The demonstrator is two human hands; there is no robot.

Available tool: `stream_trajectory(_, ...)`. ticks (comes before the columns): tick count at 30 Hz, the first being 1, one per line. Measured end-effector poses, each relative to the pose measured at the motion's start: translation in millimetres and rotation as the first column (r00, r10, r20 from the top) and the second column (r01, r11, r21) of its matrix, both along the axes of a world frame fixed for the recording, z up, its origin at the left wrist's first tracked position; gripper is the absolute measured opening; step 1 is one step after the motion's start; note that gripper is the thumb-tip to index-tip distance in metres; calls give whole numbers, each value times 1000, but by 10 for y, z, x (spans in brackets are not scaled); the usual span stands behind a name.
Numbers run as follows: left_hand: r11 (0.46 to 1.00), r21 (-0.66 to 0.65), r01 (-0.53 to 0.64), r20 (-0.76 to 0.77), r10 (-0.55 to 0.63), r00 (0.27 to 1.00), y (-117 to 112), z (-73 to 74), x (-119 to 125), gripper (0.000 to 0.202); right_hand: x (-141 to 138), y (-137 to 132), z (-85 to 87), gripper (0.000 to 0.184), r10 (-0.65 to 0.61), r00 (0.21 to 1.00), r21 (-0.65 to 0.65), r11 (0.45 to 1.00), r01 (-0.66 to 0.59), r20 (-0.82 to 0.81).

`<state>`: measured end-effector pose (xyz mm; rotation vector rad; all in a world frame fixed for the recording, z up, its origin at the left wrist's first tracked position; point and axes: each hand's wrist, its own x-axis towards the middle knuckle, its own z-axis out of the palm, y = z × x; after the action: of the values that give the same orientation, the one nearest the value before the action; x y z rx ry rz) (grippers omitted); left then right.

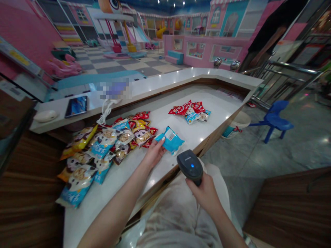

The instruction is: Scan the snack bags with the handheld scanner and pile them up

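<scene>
My left hand [154,153] pinches the near corner of a small blue snack packet [170,140] with a white label, which rests on the white counter [196,134]. My right hand [204,193] is wrapped round the handle of a dark barcode scanner [190,166]. A blue light glows on the scanner's top, and its head sits just below and right of the blue packet. A pile of several snack bags [103,148] lies left of my left hand. A smaller heap of red and blue packets [192,112] lies farther away on the counter.
A raised ledge [160,84] runs behind the counter with a phone [76,106], a white dish [45,115] and a white cable [106,112] on it. A blue plastic chair [275,119] and a bucket [236,124] stand on the floor to the right. Beyond is a pink play area.
</scene>
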<state>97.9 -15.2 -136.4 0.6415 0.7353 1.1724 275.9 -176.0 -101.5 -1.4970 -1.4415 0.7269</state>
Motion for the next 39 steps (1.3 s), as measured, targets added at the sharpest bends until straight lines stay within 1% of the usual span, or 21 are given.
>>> stream_trajectory(4, 1000, 13, 4, -11, -4, 1000, 4, -32, 1, 23, -25, 42, 9, 12, 9, 1000, 12, 1000, -9, -2)
stream_trajectory(7, 1000, 3, -8, 0, 8, 1000, -7, -27, -2, 22, -51, 69, 26, 15, 17, 1000, 21, 1000, -16, -24)
stream_trajectory(14, 999, 31, 20, -30, -19, 999, -16, -12, -3, 24, -91, 93, 85, 14, 28, 999, 33, 999, -27, -17)
stream_trajectory(18, 1000, 1, -13, -47, 14, 999, -11, -26, 10, 24, -90, 101, 101, 15, 40, 999, 27, 999, -39, -15)
stream_trajectory(20, 1000, -1, -22, -45, 22, 999, -12, -23, 14, 24, -86, 104, 100, 14, 37, 999, 27, 999, -36, -11)
stream_trajectory(25, 999, 46, 29, -61, -26, 998, -11, -16, 3, 27, -82, 96, 77, 17, 25, 999, 17, 1000, -24, -29)
stream_trajectory(30, 1000, 22, 4, -77, -2, 997, -16, -27, -11, 24, -57, 67, 45, 17, 19, 999, 34, 999, -17, -46)
stream_trajectory(33, 999, -4, -33, -109, 32, 994, 7, 31, 11, 23, -12, 48, 0, 14, 8, 999, 30, 1000, -7, -35)
stream_trajectory(35, 999, 13, -40, -148, 41, 988, 78, 119, 63, 25, 26, 37, -32, 12, -8, 1000, 7, 1000, 8, -20)
stream_trajectory(37, 992, 100, -72, -206, 92, 974, 220, 237, 157, 28, 61, 29, -55, 10, -25, 1000, -10, 1000, 25, -12)
stream_trajectory(38, 977, 184, -107, -245, 151, 958, 319, 299, 220, 29, 77, 27, -62, 10, -35, 999, -14, 999, 35, -9)
stream_trajectory(39, 945, 292, -148, -284, 234, 930, 436, 356, 292, 31, 92, 26, -67, 9, -45, 999, -13, 999, 45, -7)
